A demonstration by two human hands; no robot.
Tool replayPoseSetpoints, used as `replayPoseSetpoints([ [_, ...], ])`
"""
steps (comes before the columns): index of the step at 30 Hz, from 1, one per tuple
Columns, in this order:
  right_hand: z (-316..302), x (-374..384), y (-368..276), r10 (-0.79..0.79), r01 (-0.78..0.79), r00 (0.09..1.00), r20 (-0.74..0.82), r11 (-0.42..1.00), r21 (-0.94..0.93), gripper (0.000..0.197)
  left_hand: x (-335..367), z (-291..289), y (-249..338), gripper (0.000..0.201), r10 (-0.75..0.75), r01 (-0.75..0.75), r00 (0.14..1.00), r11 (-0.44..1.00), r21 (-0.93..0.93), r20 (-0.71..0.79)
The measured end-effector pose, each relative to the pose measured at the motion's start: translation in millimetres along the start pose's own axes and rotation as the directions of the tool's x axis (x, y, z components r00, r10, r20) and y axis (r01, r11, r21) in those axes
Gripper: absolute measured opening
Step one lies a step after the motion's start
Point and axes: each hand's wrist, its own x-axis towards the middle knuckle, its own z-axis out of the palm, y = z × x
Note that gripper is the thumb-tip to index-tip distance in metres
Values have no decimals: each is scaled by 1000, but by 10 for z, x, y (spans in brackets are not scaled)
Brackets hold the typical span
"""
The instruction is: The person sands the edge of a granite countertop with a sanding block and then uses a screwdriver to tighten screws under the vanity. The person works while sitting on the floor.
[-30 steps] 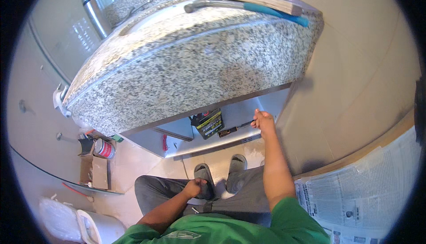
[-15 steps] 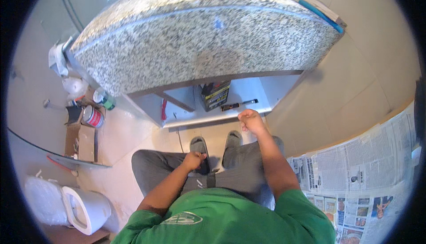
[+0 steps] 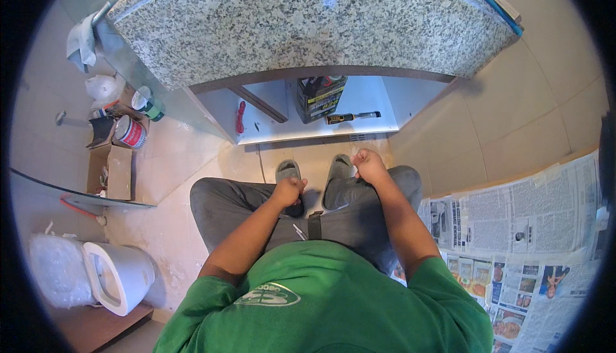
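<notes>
A speckled granite vanity top [image 3: 308, 29] spreads across twelve o'clock, with a white cabinet [image 3: 314, 132] open beneath it. Newspaper sheets [image 3: 507, 215], taped edge to edge, cover the surface at four o'clock. The person's green T-shirt [image 3: 340, 301] fills six o'clock; dark grey trousers [image 3: 221, 205] cover the bent legs just above it. A white toilet [image 3: 138, 276] stands at eight o'clock. At nine o'clock sits a cardboard box [image 3: 120, 173], a paint can [image 3: 131, 133] with a red-and-white label just beside it. On the cabinet floor, at twelve o'clock, is a dark container [image 3: 311, 106] with yellow printing. A pair of grey slippers [image 3: 335, 183] is on the feet, near the view's centre. The left hand [image 3: 289, 192], toward seven o'clock, is loosely closed over the left slipper in the view. The right hand [image 3: 370, 164], at three o'clock, has its fingers curled in, near the right knee and slipper; whether either hand encloses anything I cannot tell. A chisel [image 3: 350, 118] with a black-and-yellow handle lies between one and two o'clock on the cabinet floor, well apart from both hands. At ten o'clock lies a red cord bundle [image 3: 240, 119].
</notes>
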Motion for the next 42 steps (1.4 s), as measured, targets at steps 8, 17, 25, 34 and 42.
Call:
replayPoseSetpoints([
  [8, -35, 112, 132, -61, 59, 998, -5, 982, -180, 24, 419, 87, -194, 22, 178, -159, 984, 915, -370, 16],
  [17, -93, 128, 209, -55, 59, 972, 227, 998, -11, 20, 1369, -200, 1303, 34, 109, -152, 987, 854, -497, -114],
  [25, -72, 261, 363, -137, 169, 971, 196, 973, -157, 34, 2142, -377, 1580, 42, -102, -5, 977, 865, -501, -186],
  [34, -120, 166, 185, -101, 103, 971, 218, 995, 3, 38, 2344, -479, 1611, 39, -150, 59, 983, 812, -581, -109],
  [42, -184, 184, 74, -86, 124, 957, 276, 985, -121, 42, 1992, -409, 1591, 23, -29, -121, 974, 767, -630, -223],
])
